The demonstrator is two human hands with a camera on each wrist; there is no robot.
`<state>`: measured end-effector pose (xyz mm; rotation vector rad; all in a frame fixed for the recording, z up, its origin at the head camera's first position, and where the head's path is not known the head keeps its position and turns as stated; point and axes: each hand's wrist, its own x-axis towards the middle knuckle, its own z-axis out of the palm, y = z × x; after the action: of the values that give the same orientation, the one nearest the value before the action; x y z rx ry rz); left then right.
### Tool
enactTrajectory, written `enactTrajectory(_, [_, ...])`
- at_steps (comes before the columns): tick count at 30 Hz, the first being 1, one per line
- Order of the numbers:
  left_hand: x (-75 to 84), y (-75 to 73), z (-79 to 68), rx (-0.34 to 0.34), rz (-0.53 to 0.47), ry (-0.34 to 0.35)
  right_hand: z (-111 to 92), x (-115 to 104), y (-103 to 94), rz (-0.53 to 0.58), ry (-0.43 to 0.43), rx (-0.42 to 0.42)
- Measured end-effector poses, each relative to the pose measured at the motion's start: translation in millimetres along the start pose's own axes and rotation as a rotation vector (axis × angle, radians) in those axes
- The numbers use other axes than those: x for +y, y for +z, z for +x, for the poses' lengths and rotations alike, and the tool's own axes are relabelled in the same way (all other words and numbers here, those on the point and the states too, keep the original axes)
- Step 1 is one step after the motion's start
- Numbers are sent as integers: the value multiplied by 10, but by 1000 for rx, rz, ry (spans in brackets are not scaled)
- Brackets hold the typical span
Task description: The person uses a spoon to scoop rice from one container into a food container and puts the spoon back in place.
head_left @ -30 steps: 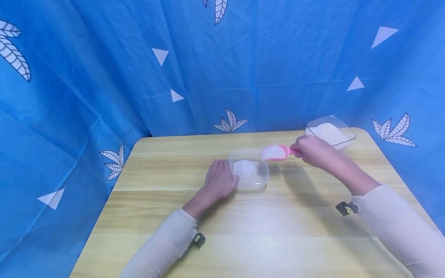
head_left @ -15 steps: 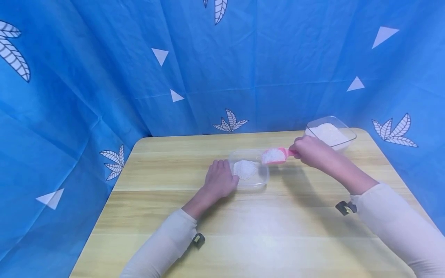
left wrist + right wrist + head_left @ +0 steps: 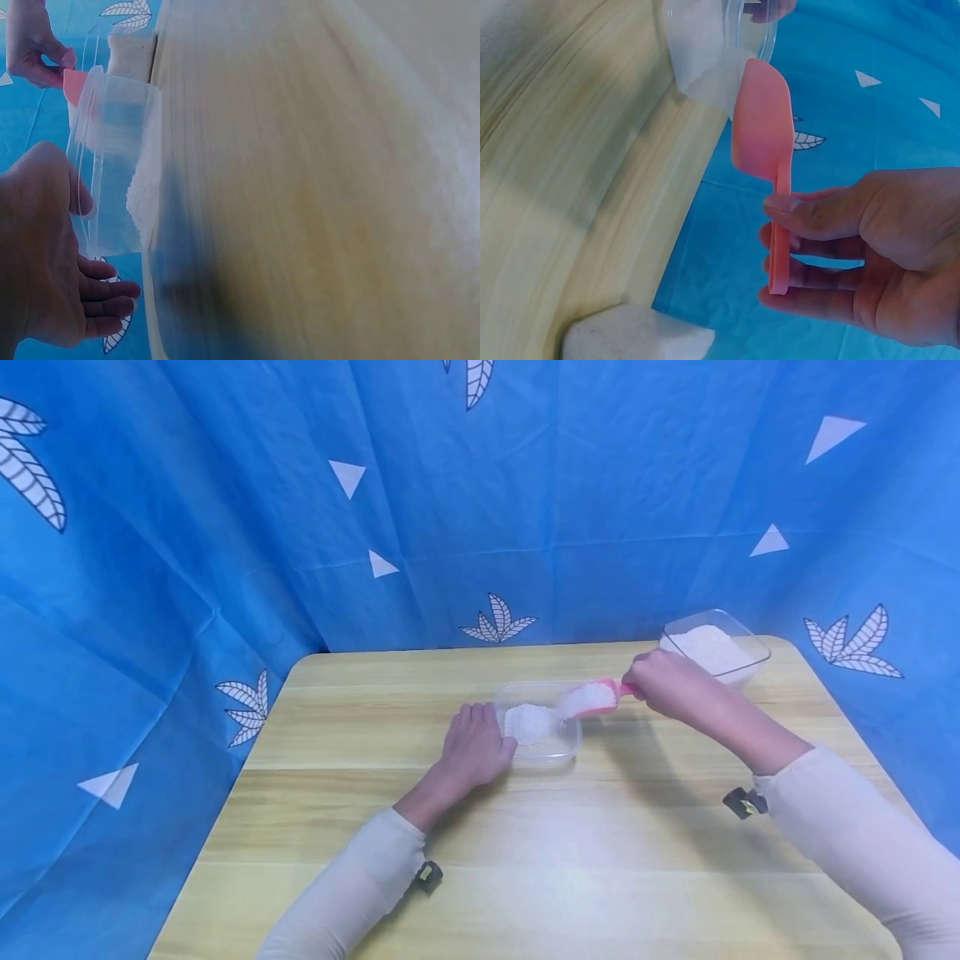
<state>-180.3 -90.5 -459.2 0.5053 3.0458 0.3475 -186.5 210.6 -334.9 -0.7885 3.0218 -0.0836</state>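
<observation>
My right hand [image 3: 663, 681] pinches the handle of a pink scoop [image 3: 761, 120], thumb on one side and fingers on the other. Fine white grains [image 3: 588, 697] fill the scoop, which tilts over the right rim of a clear plastic container [image 3: 566, 752]. Some grains spill from its lip. A low white heap [image 3: 527, 724] lies inside the container. At that container's left end, my left hand [image 3: 477, 747] holds the corner, thumb over the near rim and fingers along the left side. In the left wrist view the fingers [image 3: 109, 307] look loosely bent.
A larger clear box [image 3: 752, 652] with a white heap of grains stands at the table's back right corner. The wooden table [image 3: 360, 827] reaches back to a blue patterned curtain [image 3: 465, 510].
The scoop has moved slightly left and down, and its lip has tipped toward the container. Grains now slide off it. My left hand and the container stay where they were.
</observation>
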Motion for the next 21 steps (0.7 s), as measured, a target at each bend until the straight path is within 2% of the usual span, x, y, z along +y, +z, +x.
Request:
enactTrajectory(16, [-8, -5, -2, -10, -2, -7, 26, -121, -93, -23, 0, -5])
enactTrajectory(21, [-10, 0, 0, -16, -7, -4, 43, -153, -92, -46, 10, -32])
